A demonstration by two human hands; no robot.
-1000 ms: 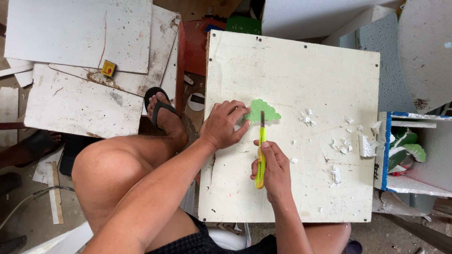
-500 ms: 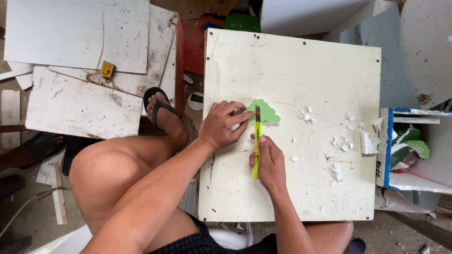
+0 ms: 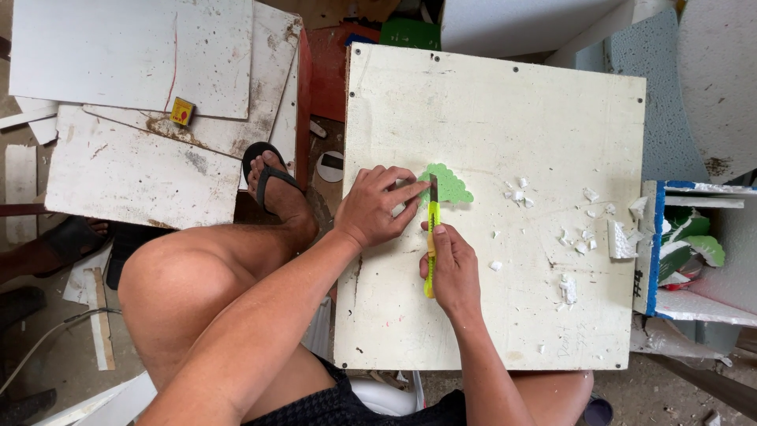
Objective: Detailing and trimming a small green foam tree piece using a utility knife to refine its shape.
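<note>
Green scalloped foam cutout (image 3: pixel 448 186) is pinned to the white worktop (image 3: pixel 489 102) by left hand (image 3: pixel 377 207), fingers flat, steadying it. Yellow snap-blade knife (image 3: pixel 431 237) is gripped in closed right hand (image 3: pixel 452 270), blade at the cutout's edge.

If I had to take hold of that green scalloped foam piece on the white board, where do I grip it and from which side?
Probably from the far right: the green foam piece lies flat on the white board. Its scalloped right edge is bare, so pinch or press there from above. The left hand covers its left side, and the right hand holds the yellow utility knife with the blade at its near left edge.
</note>
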